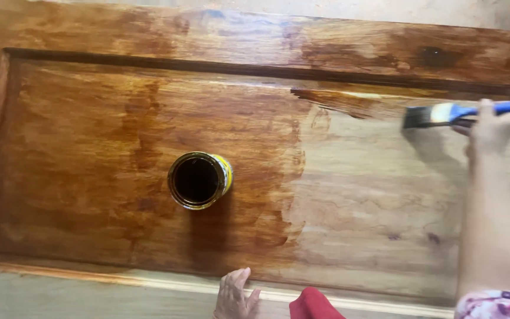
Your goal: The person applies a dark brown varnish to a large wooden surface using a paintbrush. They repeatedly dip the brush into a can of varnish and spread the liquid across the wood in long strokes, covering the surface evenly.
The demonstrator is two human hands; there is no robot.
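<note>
A wooden door panel (355,201) lies flat below me, its left part stained glossy brown and its right part pale. My right hand (491,127) grips a blue-handled paintbrush (438,115), its dark bristles touching the panel near the upper right, at the end of a fresh brown streak. My left hand (233,295) rests with fingers spread on the near moulded edge of the panel. An open can of dark stain (199,180) with a yellow side stands on the stained area at the centre.
The raised door frame (255,35) runs along the far side, stained brown with a dark knot at the right. A red cloth (314,305) shows at the bottom edge beside my left hand. A patterned sleeve covers my right upper arm.
</note>
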